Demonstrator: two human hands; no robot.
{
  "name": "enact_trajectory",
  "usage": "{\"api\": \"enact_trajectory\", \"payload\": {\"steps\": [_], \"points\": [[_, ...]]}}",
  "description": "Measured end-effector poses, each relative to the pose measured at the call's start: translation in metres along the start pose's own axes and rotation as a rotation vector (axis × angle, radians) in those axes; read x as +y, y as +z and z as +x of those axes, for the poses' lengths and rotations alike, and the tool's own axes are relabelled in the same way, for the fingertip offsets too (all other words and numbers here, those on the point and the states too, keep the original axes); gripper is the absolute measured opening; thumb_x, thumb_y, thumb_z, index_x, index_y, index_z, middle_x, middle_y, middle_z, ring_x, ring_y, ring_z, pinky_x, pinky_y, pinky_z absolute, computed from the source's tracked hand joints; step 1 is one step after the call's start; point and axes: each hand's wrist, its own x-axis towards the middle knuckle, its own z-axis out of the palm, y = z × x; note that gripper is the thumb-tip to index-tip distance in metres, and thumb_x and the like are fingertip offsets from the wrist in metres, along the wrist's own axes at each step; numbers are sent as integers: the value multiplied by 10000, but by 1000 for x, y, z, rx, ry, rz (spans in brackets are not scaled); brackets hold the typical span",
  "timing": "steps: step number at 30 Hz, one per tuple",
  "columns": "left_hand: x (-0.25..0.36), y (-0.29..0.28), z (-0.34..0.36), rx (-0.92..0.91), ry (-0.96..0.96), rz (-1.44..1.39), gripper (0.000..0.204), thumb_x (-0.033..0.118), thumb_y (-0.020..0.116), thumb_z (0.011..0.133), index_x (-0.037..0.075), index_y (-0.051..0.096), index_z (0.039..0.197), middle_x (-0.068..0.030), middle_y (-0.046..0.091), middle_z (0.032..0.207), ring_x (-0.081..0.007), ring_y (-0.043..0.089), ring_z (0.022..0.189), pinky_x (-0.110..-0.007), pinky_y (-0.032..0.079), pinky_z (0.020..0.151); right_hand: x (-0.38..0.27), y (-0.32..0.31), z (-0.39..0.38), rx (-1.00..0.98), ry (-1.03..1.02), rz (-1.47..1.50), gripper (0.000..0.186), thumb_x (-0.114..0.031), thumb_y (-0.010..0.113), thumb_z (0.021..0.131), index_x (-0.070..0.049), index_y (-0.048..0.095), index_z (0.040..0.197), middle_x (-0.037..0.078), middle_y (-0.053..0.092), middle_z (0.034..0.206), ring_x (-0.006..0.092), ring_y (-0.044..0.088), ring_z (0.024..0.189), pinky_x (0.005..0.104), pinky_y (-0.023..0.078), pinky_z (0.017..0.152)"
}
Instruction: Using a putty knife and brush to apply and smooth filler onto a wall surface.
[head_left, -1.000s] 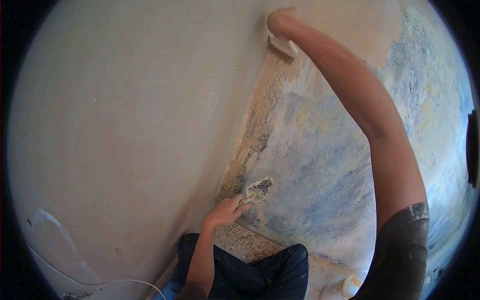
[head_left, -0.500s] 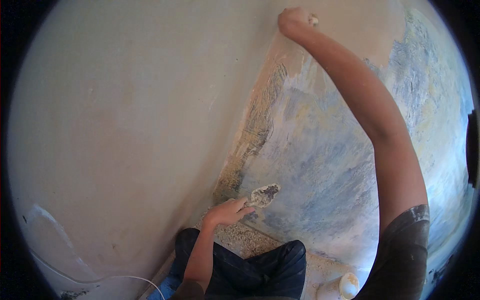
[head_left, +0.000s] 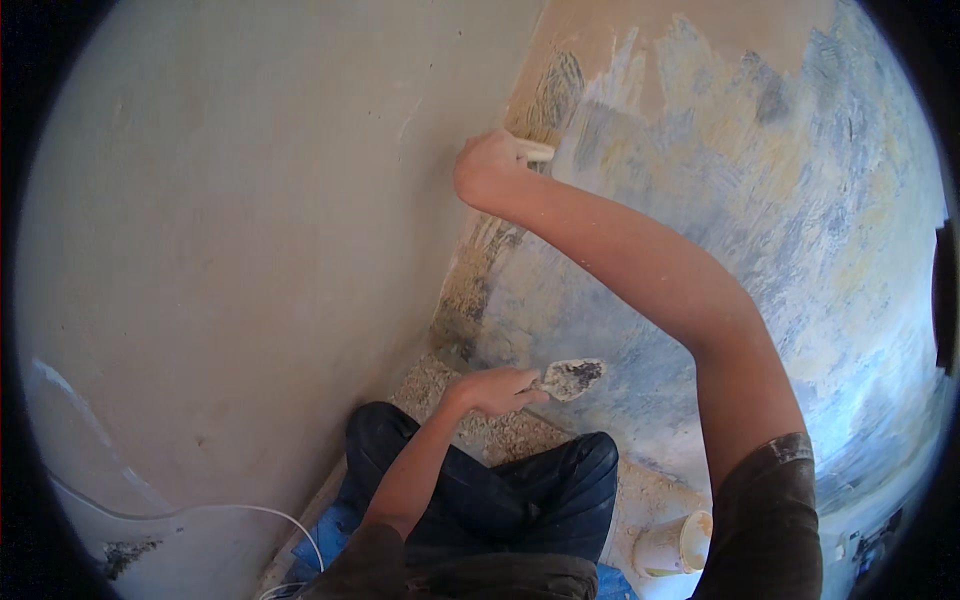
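My right hand (head_left: 490, 165) grips a pale flat tool (head_left: 536, 151) at the corner between the plain plastered wall (head_left: 230, 250) and the mottled blue-grey wall (head_left: 820, 200); most of the tool is hidden by the hand. Lower down, my left hand (head_left: 495, 390) holds a small trowel (head_left: 572, 378) by its handle, its blade crusted with pale and dark material. A rough strip of yellowish, streaked coating runs along the corner behind my right hand, with smoother beige plaster at the top of the mottled wall.
My dark-trousered legs (head_left: 530, 505) are bent below, near gritty debris (head_left: 420, 390) along the foot of the walls. A pale bucket (head_left: 655, 548) stands at lower right. A white cable (head_left: 250, 508) hangs at lower left, and blue material (head_left: 335, 520) lies beneath me.
My right hand has come down the corner with its tool. My left hand and trowel have shifted slightly rightward, and the view has tilted, lifting the legs in the picture.
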Motion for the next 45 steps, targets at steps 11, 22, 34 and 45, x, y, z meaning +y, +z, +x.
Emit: {"api": "enact_trajectory", "payload": {"steps": [11,22,34,45], "points": [[-38,69,67,-398,-4,-107,508,510,509,968,4,511,1016,-175,596,777,-318,610,683,-448,466,626,31,89,-42,-68,-16,1011,220,-159,578,859,57,607,890,164,675,805,252,689,708,404,504,509],[-64,114,76,-228,90,-267,480,455,530,968,-25,537,960,-143,605,829,-198,604,741,-363,487,640,-137,180,-117,-655,1097,2889,104,-39,422,954,-1,506,1001,82,523,797,164,522,642,333,454,528],[-111,148,90,-145,191,-559,418,398,591,954,-12,572,1029,-73,596,843,-161,571,789,-381,466,679,-121,135,-30,-46,1172,3147,174,73,347,824,-53,425,915,75,395,728,165,399,539,300,269,404],[-15,67,63,-394,46,-202,510,445,512,991,-15,553,1206,-87,578,788,-189,590,609,-360,491,537,49,10,66,353,824,3435,99,45,378,855,-54,382,861,78,388,722,186,346,524,299,262,410]]}}
